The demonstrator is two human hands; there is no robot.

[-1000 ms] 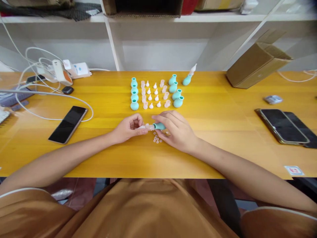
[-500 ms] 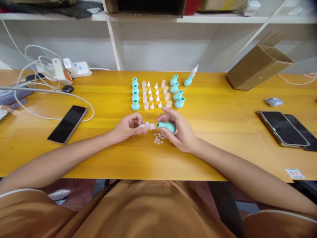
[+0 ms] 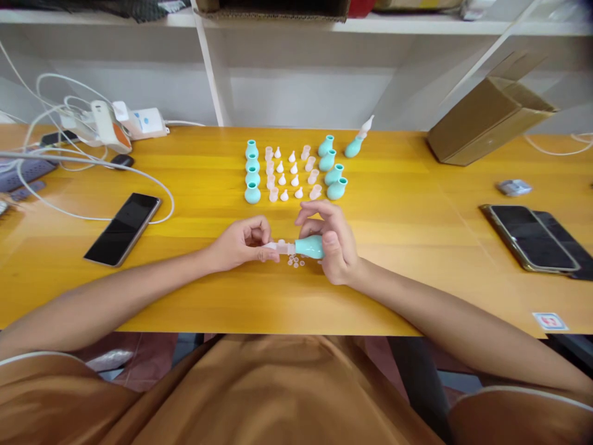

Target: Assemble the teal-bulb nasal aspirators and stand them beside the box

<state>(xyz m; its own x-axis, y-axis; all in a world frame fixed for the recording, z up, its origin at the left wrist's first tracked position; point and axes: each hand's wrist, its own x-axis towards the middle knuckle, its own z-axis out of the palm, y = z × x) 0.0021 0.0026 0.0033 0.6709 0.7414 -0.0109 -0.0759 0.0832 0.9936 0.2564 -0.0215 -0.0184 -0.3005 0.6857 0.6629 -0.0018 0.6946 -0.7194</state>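
Bulb (image 3: 308,247) — glossy teal, pear-shaped — is held sideways above the yellow wooden counter (image 3: 194,303), its neck meeting a translucent pinkish tube (image 3: 284,248); the right hand (image 3: 340,244) has its grip curled round the rounded end; the left hand (image 3: 238,244) pinches a white nozzle (image 3: 271,246), grip nearly closed; small translucent discs (image 3: 296,262) lie nearby; similar teal bulbs (image 3: 252,194) stand beyond.

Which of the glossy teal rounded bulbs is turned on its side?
The glossy teal rounded bulb in the right hand, its neck pointing toward the left hand; the other teal bulbs stand on the table, necks up.
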